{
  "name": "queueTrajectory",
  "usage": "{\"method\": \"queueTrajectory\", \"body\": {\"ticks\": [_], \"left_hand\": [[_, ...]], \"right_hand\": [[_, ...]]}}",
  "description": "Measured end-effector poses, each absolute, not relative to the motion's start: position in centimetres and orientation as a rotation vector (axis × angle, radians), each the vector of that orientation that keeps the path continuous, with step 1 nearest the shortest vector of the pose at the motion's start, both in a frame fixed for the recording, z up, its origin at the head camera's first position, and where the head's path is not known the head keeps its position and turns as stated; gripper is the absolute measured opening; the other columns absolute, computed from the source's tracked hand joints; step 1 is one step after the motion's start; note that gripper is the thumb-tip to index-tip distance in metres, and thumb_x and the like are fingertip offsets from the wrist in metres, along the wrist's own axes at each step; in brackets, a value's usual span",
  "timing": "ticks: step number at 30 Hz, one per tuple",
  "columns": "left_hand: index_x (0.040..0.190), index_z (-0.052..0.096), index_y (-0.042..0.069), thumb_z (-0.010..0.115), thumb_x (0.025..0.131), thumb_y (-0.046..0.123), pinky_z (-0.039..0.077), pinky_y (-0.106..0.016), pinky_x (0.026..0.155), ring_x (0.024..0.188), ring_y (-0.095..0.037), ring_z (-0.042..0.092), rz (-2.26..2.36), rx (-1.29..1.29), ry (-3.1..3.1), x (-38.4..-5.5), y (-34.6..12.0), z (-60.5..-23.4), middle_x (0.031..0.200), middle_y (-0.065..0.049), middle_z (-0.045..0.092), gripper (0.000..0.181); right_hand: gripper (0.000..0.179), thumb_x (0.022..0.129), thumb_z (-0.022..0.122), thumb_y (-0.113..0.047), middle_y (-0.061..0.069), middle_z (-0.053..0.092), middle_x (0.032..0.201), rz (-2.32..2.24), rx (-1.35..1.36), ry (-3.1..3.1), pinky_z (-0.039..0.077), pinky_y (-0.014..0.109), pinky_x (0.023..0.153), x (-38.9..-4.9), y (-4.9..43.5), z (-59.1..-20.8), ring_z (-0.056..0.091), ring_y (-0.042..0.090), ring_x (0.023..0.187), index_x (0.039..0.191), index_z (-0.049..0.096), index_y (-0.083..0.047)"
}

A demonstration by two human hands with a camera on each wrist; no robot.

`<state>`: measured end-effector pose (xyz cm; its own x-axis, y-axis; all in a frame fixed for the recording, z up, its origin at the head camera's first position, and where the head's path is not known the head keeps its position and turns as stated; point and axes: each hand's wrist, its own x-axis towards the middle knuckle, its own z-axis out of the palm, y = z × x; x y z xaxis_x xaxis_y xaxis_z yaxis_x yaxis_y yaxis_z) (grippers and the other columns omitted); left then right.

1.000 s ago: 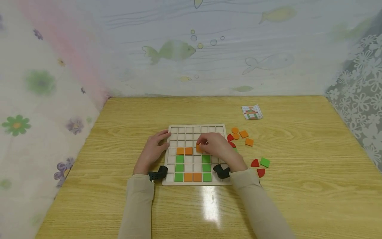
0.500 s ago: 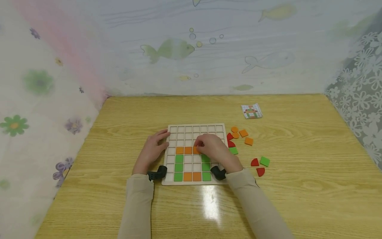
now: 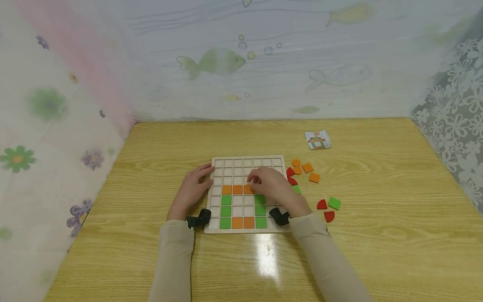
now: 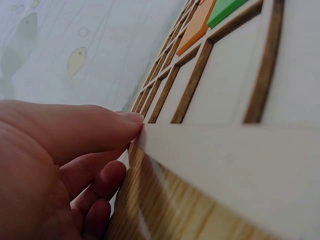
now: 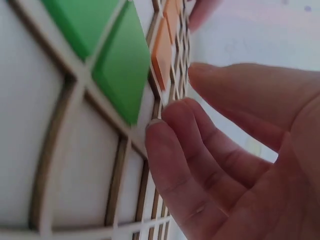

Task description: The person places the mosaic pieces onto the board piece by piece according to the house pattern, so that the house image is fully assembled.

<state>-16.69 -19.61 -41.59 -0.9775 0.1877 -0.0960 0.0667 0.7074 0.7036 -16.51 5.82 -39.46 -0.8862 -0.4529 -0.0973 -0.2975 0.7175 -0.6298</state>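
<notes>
Fish-painted wall ahead, wood-grain table below, and here's the right hand over the grid board, thumb and bent fingers a narrow gap apart, nothing visible between them, an orange tile lying at the hand's nine o'clock, contact too close to call! Across at the board's nine o'clock edge, the left hand touches the rim with its thumb, fingers relaxed and set apart from it. Further out, loose pieces scatter between two and four o'clock from the board, with a printed card beyond at two.
</notes>
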Motion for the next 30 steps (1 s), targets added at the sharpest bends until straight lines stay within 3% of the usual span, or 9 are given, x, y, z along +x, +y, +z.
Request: {"method": "queueTrajectory", "body": {"ticks": [13, 22, 30], "left_hand": [[0.131, 0.048, 0.016, 0.054, 0.090, 0.020, 0.025, -0.043, 0.100, 0.125, -0.024, 0.027, 1.116, 0.211, 2.758, -16.8, -19.7, -41.6, 0.140, 0.007, 0.033, 0.042], [0.130, 0.049, 0.015, 0.054, 0.090, 0.016, 0.026, -0.044, 0.099, 0.122, -0.025, 0.029, 1.125, 0.236, 2.761, -16.6, -19.6, -41.5, 0.140, 0.003, 0.035, 0.041], [0.131, 0.048, 0.016, 0.053, 0.090, 0.018, 0.027, -0.044, 0.098, 0.120, -0.025, 0.030, 1.122, 0.229, 2.755, -16.6, -19.6, -41.4, 0.140, 0.004, 0.034, 0.041]], "right_hand": [[0.016, 0.087, 0.056, -0.021, -0.002, 0.058, 0.088, -0.906, -0.525, 2.627, 0.042, 0.029, 0.070, -17.6, 8.6, -39.6, 0.050, 0.016, 0.078, 0.101, 0.063, -0.017], [0.020, 0.089, 0.051, -0.014, 0.004, 0.058, 0.096, -1.004, -0.506, 2.568, 0.043, 0.034, 0.074, -17.9, 11.7, -39.6, 0.052, 0.020, 0.085, 0.105, 0.062, -0.012], [0.025, 0.087, 0.049, -0.013, 0.004, 0.058, 0.096, -1.007, -0.415, 2.555, 0.043, 0.034, 0.075, -18.0, 14.1, -39.3, 0.054, 0.018, 0.081, 0.109, 0.060, -0.011]]}}
